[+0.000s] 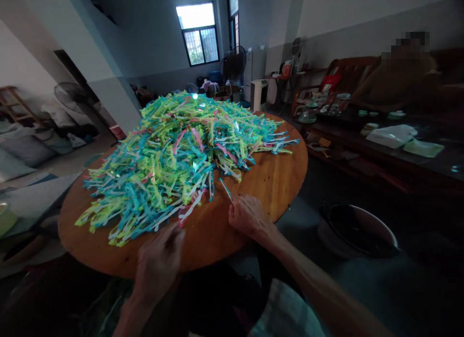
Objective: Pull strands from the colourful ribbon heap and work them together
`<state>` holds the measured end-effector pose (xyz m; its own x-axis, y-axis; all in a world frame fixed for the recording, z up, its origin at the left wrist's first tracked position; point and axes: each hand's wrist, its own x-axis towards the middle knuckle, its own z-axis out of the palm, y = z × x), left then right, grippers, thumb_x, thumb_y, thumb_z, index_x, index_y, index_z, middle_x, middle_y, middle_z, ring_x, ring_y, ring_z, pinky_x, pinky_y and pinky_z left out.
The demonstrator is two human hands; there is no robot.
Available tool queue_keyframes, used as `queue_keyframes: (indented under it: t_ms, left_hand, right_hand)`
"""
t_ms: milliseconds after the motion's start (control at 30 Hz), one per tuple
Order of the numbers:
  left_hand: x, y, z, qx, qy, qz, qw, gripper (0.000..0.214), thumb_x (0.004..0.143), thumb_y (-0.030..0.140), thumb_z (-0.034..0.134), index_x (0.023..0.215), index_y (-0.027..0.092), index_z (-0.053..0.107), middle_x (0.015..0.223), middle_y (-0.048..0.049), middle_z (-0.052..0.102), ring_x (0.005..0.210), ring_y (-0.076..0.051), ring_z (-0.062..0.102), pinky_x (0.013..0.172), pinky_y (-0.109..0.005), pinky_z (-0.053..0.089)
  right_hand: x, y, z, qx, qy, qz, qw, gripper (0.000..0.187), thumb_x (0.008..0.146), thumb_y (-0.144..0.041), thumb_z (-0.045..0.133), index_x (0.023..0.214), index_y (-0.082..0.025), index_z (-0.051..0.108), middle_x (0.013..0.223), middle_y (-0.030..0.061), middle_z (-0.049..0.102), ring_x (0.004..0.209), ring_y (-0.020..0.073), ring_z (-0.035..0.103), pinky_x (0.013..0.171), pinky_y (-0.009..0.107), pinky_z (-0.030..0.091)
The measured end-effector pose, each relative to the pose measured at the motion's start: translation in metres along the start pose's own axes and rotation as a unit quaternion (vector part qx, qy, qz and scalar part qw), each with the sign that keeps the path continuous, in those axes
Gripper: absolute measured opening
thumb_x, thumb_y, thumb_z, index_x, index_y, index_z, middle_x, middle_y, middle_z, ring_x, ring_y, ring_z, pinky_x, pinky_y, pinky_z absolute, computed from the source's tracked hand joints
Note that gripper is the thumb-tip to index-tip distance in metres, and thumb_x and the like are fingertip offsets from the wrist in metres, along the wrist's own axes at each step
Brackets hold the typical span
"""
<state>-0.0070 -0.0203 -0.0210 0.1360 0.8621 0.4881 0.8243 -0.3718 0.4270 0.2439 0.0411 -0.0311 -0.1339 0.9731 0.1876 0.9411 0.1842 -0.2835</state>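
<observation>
A big heap of thin plastic strips point(174, 153) in blue, green, yellow, pink and white covers most of a round wooden table point(275, 177). My right hand point(248, 216) rests on the table at the heap's near edge, fingers closed in a pinch on one blue strip point(225, 188) that sticks up and away from it. My left hand point(159, 262) lies at the table's near rim, fingers curled together by a pink and white strip point(188, 209) at the edge of the heap; what it grips is hidden.
A round dark basin point(357, 228) stands on the floor to the right of the table. Behind it a long dark table point(391, 153) carries cups, dishes and trays, and a person point(398, 80) sits on a wooden bench beyond. Fans and cushions stand at the left.
</observation>
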Motion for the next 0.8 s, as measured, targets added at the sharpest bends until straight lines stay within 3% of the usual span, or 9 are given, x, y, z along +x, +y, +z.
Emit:
queue_keyframes:
  t_ms: [33,100,167,233,333,400,467,600,800]
  left_hand:
    - [0.018,0.013,0.018,-0.044,-0.043,-0.015,0.998,0.029,0.096,0.04,0.052,0.108,0.018,0.066,0.085,-0.0024,0.072,0.073,-0.016,0.066,0.067,-0.026,0.05]
    - [0.052,0.035,0.051,-0.052,-0.137,-0.03,0.989,0.038,0.096,0.048,0.049,0.084,0.017,0.067,0.064,0.0012,0.062,0.057,-0.013,0.054,0.057,-0.025,0.04]
    - [0.077,0.047,0.074,0.002,-0.168,-0.043,0.985,0.045,0.096,0.05,0.047,0.067,0.017,0.06,0.057,0.0018,0.053,0.055,-0.012,0.046,0.058,-0.026,0.035]
    - [0.09,0.048,0.085,0.058,-0.169,-0.048,0.983,0.038,0.093,0.04,0.051,0.063,0.017,0.057,0.057,0.001,0.05,0.059,-0.013,0.045,0.062,-0.027,0.033]
    - [0.091,0.039,0.083,0.094,-0.169,-0.047,0.98,0.021,0.086,0.023,0.052,0.067,0.018,0.059,0.062,-0.0008,0.052,0.064,-0.016,0.047,0.064,-0.029,0.031]
    - [0.087,0.032,0.076,0.105,-0.177,-0.042,0.978,0.018,0.084,0.019,0.05,0.07,0.018,0.06,0.065,-0.0013,0.054,0.065,-0.016,0.048,0.063,-0.029,0.029]
    - [0.083,0.028,0.068,0.111,-0.187,-0.036,0.975,0.017,0.084,0.018,0.05,0.071,0.018,0.061,0.066,-0.0013,0.055,0.064,-0.016,0.049,0.062,-0.028,0.029]
    - [0.079,0.022,0.059,0.122,-0.194,-0.011,0.973,0.017,0.087,0.02,0.051,0.077,0.018,0.065,0.068,-0.0022,0.061,0.065,-0.016,0.053,0.064,-0.029,0.032]
    - [0.07,0.016,0.049,0.063,-0.221,0.06,0.971,0.022,0.091,0.02,0.052,0.099,0.019,0.072,0.093,-0.0061,0.073,0.085,-0.021,0.066,0.078,-0.032,0.044]
  right_hand:
    - [-0.01,-0.006,-0.002,0.002,-0.013,0.014,1.0,0.02,0.087,-0.02,0.05,0.094,-0.013,0.068,0.089,0.0135,0.071,0.073,0.0232,0.066,0.061,0.032,0.043]
    - [-0.031,-0.02,-0.004,0.006,-0.042,0.021,0.999,0.023,0.082,-0.018,0.054,0.1,-0.012,0.066,0.093,0.0143,0.07,0.075,0.0257,0.067,0.062,0.033,0.045]
    - [-0.05,-0.032,-0.006,0.014,-0.058,0.001,0.998,0.027,0.081,-0.017,0.054,0.104,-0.011,0.065,0.095,0.0155,0.068,0.076,0.0278,0.067,0.063,0.035,0.045]
    - [-0.06,-0.035,-0.011,0.043,-0.064,-0.043,0.996,0.026,0.084,-0.02,0.054,0.105,-0.01,0.065,0.097,0.0162,0.068,0.076,0.0276,0.067,0.063,0.035,0.045]
    - [-0.045,-0.023,-0.018,0.12,-0.087,-0.1,0.984,0.023,0.091,-0.027,0.051,0.089,-0.013,0.069,0.086,0.0122,0.07,0.071,0.021,0.065,0.063,0.03,0.042]
    - [-0.014,-0.007,-0.018,0.132,-0.072,-0.083,0.985,0.029,0.093,-0.022,0.046,0.076,-0.014,0.068,0.076,0.0096,0.07,0.068,0.0173,0.063,0.063,0.028,0.04]
    - [0.023,0.005,-0.012,0.095,-0.007,-0.045,0.994,0.027,0.092,-0.018,0.047,0.078,-0.013,0.07,0.082,0.0115,0.072,0.076,0.0186,0.064,0.067,0.028,0.039]
    - [0.086,0.008,0.008,0.085,0.023,-0.024,0.996,0.026,0.094,-0.024,0.05,0.09,-0.012,0.072,0.095,0.015,0.073,0.091,0.0231,0.065,0.074,0.029,0.042]
    - [0.109,0.001,0.02,0.101,0.012,-0.074,0.992,0.021,0.091,-0.024,0.056,0.091,-0.01,0.072,0.099,0.0177,0.072,0.098,0.028,0.065,0.084,0.035,0.047]
